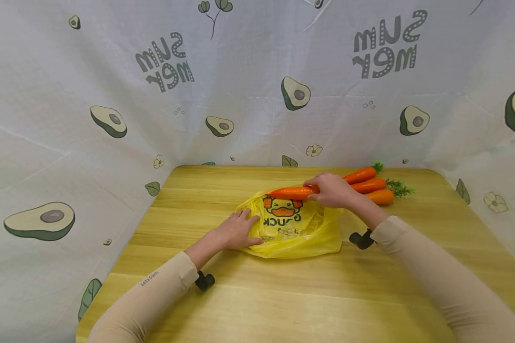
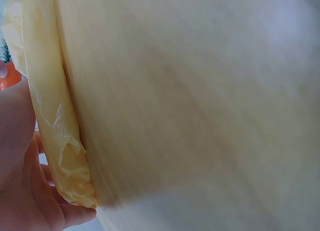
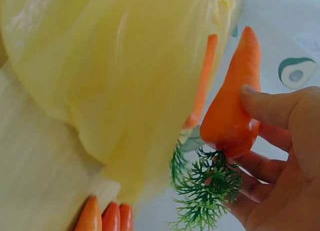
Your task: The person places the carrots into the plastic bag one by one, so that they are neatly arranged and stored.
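Right wrist view: our right grip [image 3: 302, 156] pinches one carrot [image 3: 235, 101] toward its leafy end, thumb on one side, fingers on the other. That carrot sits at the mouth of the yellow bag [image 1: 313, 245], tip pointing in along the far side. Our left grip [image 1: 238, 231] isn't clenched: fingers spread against the rim at the bag's left end.

Step in hand, as we read it: bagging this carrot. Next move should be sliding it in past the rim, leaves included, then letting go, with our left side propping the mouth.

Counts: one carrot held; three loose carrots [image 1: 371, 185] side by side on the desk [image 1: 283, 295], to our right; an orange strip [image 3: 203, 83] at the bag's edge, mostly hidden, maybe a fifth, can't confirm. One bag. Two black wrist units [image 1: 360, 239]. One avocado-print sheet [image 1: 257, 71] around the desk.
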The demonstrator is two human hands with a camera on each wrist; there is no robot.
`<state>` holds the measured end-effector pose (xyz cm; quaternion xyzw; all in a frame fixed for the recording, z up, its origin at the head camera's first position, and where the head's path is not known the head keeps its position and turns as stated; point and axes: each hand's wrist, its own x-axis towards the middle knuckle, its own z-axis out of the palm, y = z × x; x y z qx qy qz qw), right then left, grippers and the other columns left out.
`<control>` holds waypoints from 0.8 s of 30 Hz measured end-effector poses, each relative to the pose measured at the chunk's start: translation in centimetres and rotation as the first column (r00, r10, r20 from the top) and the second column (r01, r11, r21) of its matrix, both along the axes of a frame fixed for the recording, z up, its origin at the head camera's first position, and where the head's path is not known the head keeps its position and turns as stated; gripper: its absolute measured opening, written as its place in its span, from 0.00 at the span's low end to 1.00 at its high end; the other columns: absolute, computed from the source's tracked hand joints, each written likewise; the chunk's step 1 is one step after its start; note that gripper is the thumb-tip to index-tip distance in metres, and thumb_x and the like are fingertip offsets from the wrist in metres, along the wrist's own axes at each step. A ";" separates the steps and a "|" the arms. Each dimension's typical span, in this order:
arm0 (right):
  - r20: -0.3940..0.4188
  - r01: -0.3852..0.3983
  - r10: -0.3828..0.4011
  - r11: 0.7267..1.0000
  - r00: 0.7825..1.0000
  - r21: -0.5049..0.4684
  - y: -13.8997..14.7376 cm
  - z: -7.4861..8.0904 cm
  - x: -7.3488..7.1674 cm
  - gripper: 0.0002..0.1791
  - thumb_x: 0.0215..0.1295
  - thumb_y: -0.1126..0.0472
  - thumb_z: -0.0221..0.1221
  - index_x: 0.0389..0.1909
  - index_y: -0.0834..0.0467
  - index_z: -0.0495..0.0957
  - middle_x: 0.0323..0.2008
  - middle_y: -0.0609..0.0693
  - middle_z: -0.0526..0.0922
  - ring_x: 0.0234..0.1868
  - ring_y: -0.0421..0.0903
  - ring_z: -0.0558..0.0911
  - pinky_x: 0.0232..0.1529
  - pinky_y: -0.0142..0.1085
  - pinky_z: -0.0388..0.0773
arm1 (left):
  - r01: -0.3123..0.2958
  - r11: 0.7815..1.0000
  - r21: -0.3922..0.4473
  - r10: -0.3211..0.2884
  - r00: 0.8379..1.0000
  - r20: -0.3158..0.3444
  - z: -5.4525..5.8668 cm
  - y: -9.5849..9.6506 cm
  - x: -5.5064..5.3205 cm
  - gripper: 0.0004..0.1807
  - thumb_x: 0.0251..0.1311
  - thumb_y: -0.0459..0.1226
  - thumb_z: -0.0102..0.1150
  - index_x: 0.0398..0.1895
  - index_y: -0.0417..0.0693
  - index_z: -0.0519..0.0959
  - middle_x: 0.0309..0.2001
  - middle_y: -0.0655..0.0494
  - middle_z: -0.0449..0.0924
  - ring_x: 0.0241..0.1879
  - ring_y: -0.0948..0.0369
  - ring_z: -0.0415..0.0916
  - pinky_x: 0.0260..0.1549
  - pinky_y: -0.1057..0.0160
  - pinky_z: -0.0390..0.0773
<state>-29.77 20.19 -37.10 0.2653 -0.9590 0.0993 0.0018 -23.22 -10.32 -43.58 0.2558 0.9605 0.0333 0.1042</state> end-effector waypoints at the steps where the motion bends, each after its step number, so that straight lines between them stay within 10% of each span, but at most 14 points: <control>1: 0.007 0.001 -0.001 1.000 1.000 0.006 -0.2 -0.2 -0.1 0.23 0.65 0.57 0.67 0.60 0.57 0.81 0.32 0.51 0.79 0.32 0.50 0.73 0.31 0.41 0.66 | 0.000 1.000 -0.002 0.000 1.000 -0.001 0.0 0.0 0.0 0.43 0.66 0.64 0.54 0.77 0.51 0.62 0.78 0.38 0.52 0.76 0.39 0.53 0.73 0.41 0.57; 24: -0.024 0.028 -0.026 0.997 0.999 0.078 -2.6 -2.7 -0.4 0.24 0.65 0.56 0.67 0.61 0.55 0.81 0.45 0.56 0.81 0.40 0.51 0.76 0.32 0.40 0.74 | 0.014 1.000 -0.002 -0.014 1.000 -0.009 -0.2 0.0 -0.2 0.43 0.66 0.64 0.54 0.77 0.50 0.62 0.77 0.37 0.53 0.75 0.39 0.55 0.73 0.41 0.58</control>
